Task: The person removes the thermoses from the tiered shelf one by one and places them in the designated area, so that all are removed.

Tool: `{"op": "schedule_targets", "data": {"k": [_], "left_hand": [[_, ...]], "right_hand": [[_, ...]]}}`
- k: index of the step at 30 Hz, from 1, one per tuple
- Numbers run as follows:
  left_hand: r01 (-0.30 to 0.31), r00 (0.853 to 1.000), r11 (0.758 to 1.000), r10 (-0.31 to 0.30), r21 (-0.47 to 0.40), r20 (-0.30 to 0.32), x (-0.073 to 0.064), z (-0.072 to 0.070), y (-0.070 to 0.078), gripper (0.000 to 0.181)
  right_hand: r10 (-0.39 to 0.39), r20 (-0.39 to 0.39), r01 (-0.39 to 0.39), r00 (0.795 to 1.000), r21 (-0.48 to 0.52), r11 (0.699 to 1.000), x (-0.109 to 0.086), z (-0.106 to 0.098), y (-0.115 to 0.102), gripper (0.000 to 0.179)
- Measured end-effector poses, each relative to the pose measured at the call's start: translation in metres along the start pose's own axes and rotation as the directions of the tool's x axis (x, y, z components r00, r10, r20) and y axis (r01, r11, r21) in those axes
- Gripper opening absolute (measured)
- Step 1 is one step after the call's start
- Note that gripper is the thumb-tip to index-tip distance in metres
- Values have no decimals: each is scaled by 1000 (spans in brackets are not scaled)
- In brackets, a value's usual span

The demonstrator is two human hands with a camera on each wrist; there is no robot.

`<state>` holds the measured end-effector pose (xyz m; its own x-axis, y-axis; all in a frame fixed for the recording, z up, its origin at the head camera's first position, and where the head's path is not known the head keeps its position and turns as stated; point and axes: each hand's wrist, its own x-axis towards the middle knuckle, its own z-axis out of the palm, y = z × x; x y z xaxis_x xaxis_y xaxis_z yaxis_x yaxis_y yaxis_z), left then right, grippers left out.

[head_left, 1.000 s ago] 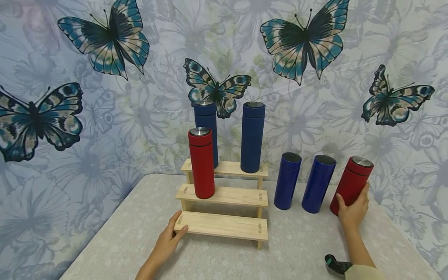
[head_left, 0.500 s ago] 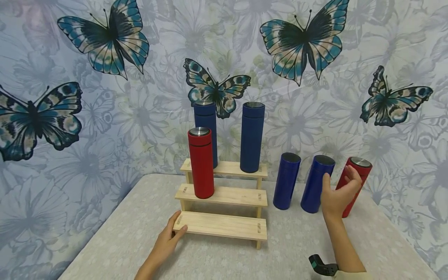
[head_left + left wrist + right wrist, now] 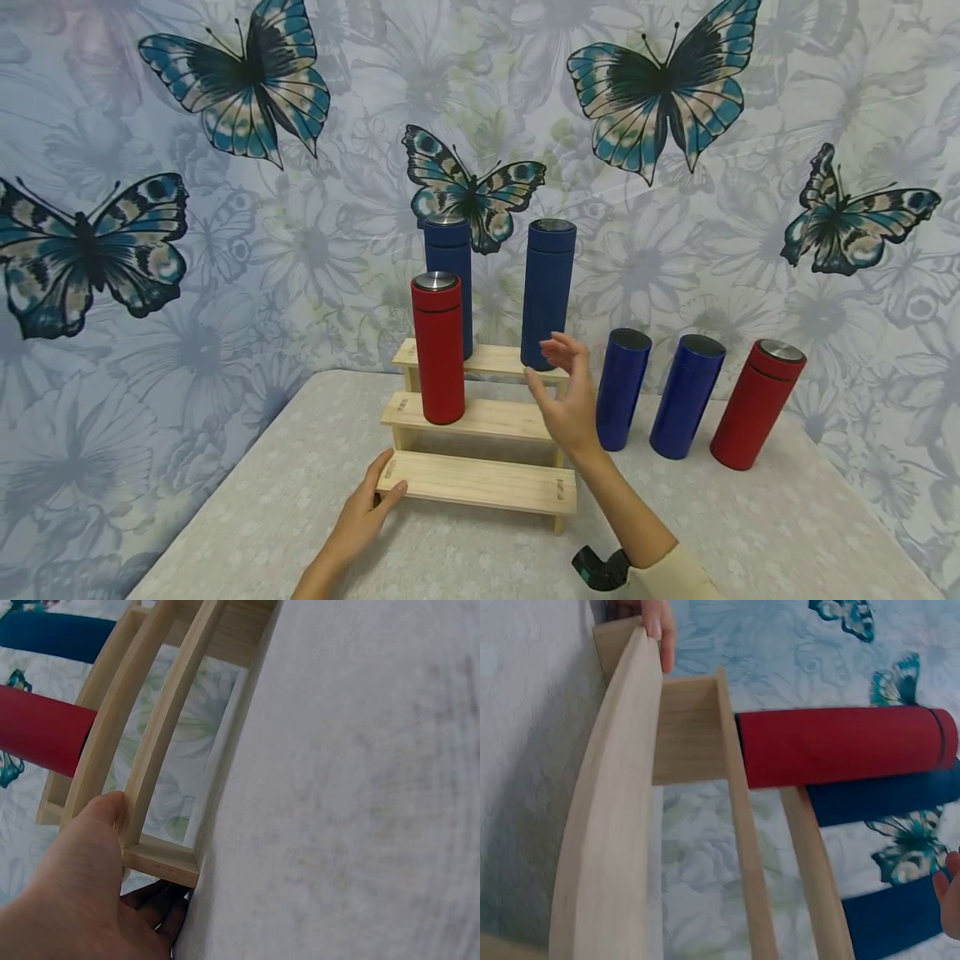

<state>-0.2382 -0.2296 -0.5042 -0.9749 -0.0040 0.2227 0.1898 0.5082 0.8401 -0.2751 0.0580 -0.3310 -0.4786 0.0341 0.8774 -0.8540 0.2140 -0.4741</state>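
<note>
A three-step wooden display stand [image 3: 480,483] is on the table. My left hand [image 3: 356,518] grips the left end of its lowest step, thumb over the front edge in the left wrist view. One red thermos [image 3: 438,358] stands upright on the middle step's left side. It partly hides a matte blue thermos [image 3: 448,242] on the top step; a second matte blue thermos [image 3: 548,279] stands at that step's right. My right hand [image 3: 572,408], with fingers loosely bent and nothing held, overlaps the stand's right end in the head view. Its fingertips [image 3: 943,889] show at the right wrist view's edge.
Right of the stand, two glossy blue thermoses [image 3: 619,400] and another red thermos [image 3: 759,407] stand in a row on the pale patterned tablecloth [image 3: 255,517]. Behind the table hangs a butterfly-print backdrop [image 3: 345,275]. A black band [image 3: 600,570] is on my right wrist.
My right hand has let go of the red thermos on the far right and moved left, past the glossy blue thermoses, to the stand. The left hand keeps its grip.
</note>
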Motion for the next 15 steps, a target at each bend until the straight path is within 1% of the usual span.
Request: {"op": "schedule_targets", "data": {"k": [2, 4, 10, 15], "left_hand": [[-5, 1000, 1000, 5, 4, -2, 0, 1, 1, 68], [-13, 1000, 1000, 13, 8, -3, 0, 1, 2, 67], [-13, 1000, 1000, 13, 14, -5, -1, 0, 0, 67], [-12, 1000, 1000, 12, 3, 5, -2, -1, 0, 68]], "right_hand": [[8, 58, -9, 998, 17, 1000, 0, 14, 1, 57], [35, 101, -40, 994, 41, 998, -1, 27, 4, 63], [116, 160, -135, 980, 112, 985, -10, 64, 23, 80], [160, 233, -185, 959, 93, 978, -12, 91, 43, 87]]}}
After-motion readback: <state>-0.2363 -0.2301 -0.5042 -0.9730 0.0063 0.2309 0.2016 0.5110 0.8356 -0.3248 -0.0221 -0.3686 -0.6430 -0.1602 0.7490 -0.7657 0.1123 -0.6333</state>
